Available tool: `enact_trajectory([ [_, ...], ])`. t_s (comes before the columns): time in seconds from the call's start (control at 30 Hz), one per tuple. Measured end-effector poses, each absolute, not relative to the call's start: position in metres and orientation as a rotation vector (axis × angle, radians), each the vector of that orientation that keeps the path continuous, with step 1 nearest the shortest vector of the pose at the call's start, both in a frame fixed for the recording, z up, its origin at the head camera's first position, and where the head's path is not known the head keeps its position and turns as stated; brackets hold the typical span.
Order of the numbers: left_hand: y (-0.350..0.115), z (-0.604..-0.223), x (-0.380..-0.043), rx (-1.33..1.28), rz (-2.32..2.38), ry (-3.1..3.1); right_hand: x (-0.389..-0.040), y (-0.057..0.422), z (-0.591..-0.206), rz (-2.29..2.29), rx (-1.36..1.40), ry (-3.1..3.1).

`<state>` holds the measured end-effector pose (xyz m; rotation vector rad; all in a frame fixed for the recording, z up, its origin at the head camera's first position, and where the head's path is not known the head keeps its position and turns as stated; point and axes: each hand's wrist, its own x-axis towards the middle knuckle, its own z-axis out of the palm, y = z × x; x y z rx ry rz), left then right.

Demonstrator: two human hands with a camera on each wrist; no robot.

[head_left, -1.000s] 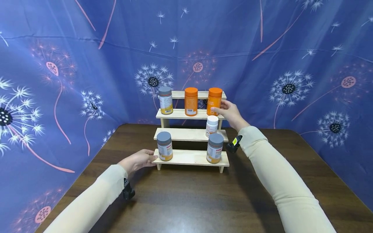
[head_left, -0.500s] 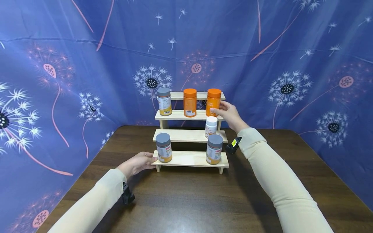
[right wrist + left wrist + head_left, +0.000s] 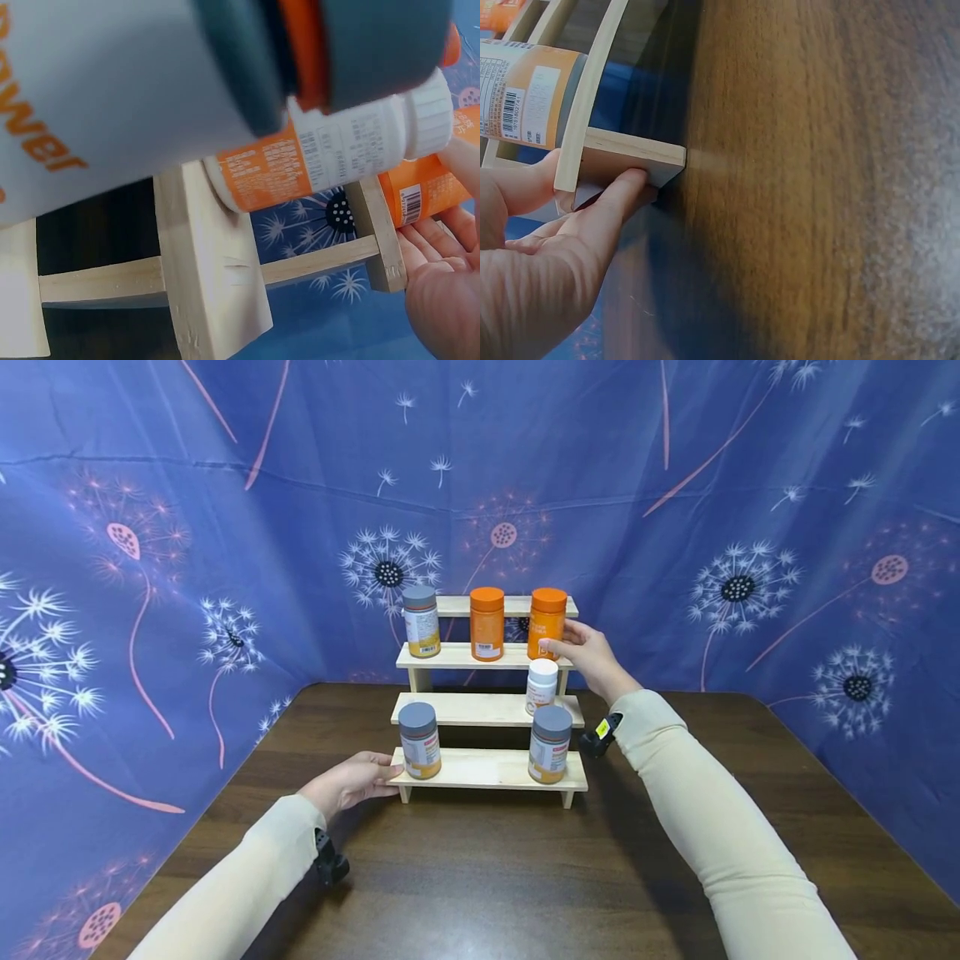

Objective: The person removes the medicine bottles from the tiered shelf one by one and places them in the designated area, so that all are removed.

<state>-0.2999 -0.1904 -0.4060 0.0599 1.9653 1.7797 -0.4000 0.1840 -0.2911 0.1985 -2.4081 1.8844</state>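
Observation:
My left hand (image 3: 352, 783) grips the left end of the lowest shelf of a stepped wooden display rack (image 3: 480, 767). In the left wrist view its thumb lies at the shelf's end while a finger (image 3: 626, 187) reaches underneath, against the support. On the upper tier my right hand (image 3: 596, 658) holds an orange bottle (image 3: 547, 625), thumb on the near side; its other fingers are partly hidden behind. The right wrist view shows this bottle (image 3: 420, 191) standing at the end of its shelf. Just below is a small white bottle (image 3: 542, 687).
Another orange bottle (image 3: 487, 625) and a grey-lidded jar (image 3: 422, 622) stand on the same tier. Two more grey-lidded jars, a left one (image 3: 420, 742) and a right one (image 3: 549, 745), occupy the lowest shelf. Behind the brown table (image 3: 480, 877) hangs a blue patterned cloth (image 3: 600, 468).
The head view has shifted slightly, and the left wrist sits a little lower. Both hands keep their holds, and the bottles and jars stay in their places on the rack.

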Motion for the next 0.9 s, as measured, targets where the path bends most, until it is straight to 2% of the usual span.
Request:
enact_trajectory([
  [0.37,-0.191,-0.408,-0.300,0.077,1.785,1.969,-0.400,0.185,-0.284,1.903,0.071,-2.443],
  [0.9,-0.186,-0.414,-0.291,0.059,1.793,2.054,-0.386,0.210,-0.284,1.863,0.102,-2.353],
])
